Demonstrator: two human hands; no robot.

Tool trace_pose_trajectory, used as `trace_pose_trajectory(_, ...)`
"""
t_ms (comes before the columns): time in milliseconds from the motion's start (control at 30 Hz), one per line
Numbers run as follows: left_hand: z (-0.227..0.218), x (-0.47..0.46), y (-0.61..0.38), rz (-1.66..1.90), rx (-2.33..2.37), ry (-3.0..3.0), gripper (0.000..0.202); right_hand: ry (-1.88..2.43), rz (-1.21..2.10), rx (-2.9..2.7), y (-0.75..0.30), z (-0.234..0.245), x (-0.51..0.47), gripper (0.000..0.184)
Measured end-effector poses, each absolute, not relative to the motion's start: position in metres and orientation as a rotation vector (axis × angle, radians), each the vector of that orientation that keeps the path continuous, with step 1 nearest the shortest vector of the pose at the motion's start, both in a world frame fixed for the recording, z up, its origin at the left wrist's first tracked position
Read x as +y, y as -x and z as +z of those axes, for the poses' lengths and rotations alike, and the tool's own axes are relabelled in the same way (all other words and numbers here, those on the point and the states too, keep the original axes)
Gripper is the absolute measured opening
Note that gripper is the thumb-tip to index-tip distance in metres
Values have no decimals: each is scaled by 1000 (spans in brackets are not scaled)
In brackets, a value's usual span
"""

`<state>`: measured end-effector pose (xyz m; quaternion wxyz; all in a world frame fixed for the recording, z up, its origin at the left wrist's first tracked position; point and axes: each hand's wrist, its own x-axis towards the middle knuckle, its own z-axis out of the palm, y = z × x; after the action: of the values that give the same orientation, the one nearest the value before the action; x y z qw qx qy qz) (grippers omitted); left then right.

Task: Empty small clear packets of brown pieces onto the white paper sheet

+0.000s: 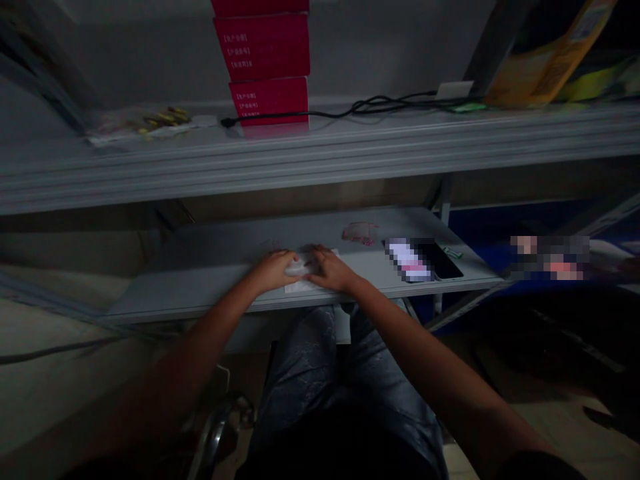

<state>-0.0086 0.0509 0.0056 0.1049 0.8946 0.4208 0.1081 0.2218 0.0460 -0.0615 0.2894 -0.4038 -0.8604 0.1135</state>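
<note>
On the lower grey shelf, a small white object [299, 267] lies between my hands, partly covered by them; its exact kind cannot be made out. My left hand [274, 270] grips its left side, thumb and fingers curled round the edge. From the other side, my right hand [332, 269] has its bent fingers and thumb on the same object. Under the hands, a white sheet of paper [297, 288] shows at the shelf's front edge. A clear plastic bag with red marks [360, 233] lies behind my right hand.
Two phones lie to the right, one with a lit, blurred screen [407, 259] and one dark [441, 259]. An upper shelf [320, 160] with red boxes [265, 47] and a black cable [370, 105] overhangs the back. A person [565, 333] is at the right.
</note>
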Motion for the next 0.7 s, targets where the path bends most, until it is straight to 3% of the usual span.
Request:
trace_pose_trajectory(200, 16, 64, -1, -38, 1174, -2982, 41, 1177, 209, -2432, -214, -73, 46, 86)
trace_pose_trajectory(700, 30, 68, -10, -115, 1157, -3084, 29, 1238, 119, -2508, -214, -67, 43, 80)
